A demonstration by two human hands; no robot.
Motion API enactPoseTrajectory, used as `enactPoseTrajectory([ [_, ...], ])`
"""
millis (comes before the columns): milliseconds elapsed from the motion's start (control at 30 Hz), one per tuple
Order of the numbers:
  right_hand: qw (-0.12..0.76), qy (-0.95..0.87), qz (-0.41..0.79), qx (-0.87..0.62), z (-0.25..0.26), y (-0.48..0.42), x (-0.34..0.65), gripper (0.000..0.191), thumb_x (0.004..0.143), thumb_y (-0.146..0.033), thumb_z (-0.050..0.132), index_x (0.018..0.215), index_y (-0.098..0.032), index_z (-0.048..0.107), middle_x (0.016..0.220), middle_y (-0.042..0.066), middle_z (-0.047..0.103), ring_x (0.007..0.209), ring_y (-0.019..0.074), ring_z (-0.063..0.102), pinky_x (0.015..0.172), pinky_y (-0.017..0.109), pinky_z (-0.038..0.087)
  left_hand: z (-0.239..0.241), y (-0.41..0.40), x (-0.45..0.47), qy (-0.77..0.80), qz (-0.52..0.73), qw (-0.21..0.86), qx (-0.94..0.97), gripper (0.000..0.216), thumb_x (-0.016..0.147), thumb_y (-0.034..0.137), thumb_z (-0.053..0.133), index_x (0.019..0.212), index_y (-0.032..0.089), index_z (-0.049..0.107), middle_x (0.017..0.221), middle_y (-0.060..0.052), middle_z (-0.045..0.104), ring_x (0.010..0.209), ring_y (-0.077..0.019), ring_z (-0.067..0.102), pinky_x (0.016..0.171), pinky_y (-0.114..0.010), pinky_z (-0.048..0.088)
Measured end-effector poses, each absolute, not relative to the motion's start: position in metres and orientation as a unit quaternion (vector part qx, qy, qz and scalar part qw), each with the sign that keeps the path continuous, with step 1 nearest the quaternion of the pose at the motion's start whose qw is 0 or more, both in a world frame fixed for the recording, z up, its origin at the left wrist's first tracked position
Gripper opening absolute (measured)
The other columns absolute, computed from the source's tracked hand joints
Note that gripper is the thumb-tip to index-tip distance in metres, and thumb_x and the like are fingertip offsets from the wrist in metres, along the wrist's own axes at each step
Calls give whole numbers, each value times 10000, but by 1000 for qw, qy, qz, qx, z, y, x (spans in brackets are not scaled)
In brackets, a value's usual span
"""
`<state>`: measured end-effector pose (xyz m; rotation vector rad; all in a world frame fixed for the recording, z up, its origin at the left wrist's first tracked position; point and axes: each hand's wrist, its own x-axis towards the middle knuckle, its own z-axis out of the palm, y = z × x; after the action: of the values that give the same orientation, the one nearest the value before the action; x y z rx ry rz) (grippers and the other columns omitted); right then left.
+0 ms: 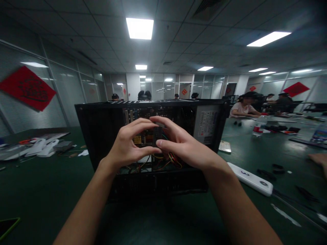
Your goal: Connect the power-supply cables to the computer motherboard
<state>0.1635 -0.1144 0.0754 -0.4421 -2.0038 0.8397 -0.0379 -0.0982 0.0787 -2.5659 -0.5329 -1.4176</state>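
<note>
A black computer case [98,126] stands on the green table in front of me, with its open side toward me. Both hands meet before that opening around a black multi-pin power connector [157,134]. My left hand [125,141] pinches it from the left, index finger at the top and thumb at the bottom. From the right, my right hand [184,146] closes on the same connector, thumb across its front. Yellow, red and black cables [175,160] hang below the right hand. Inside, the power supply [206,124] sits at the upper right. My hands partly hide the circuit board.
A white power strip [251,179] with a cord lies to the right, near a phone [224,146]. A water bottle [260,126] stands farther back, and a person [245,107] sits beyond. White parts [43,147] clutter the left side. Another person's hand [319,160] shows at the right edge.
</note>
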Motion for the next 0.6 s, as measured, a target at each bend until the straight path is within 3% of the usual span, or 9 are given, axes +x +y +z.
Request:
enactPoseTrajectory([
  [300, 452, -808, 329, -184, 76, -114, 167, 603, 893, -268, 614, 1461, -250, 410, 1560, 55, 367, 1440, 231, 326, 1207, 422, 255, 79, -99, -42, -191, -444, 58, -874, 546, 780, 410, 772, 1265, 199, 636, 1243, -126, 665, 1146, -264, 634, 986, -396, 521],
  [600, 438, -821, 323, -171, 73, -113, 169, 607, 905, -265, 609, 1474, -250, 396, 1565, 48, 364, 1452, 224, 311, 1217, 406, 238, 80, -98, -45, -175, -448, 66, -874, 487, 768, 380, 789, 1192, 187, 647, 1168, -110, 692, 1100, -243, 649, 967, -363, 522],
])
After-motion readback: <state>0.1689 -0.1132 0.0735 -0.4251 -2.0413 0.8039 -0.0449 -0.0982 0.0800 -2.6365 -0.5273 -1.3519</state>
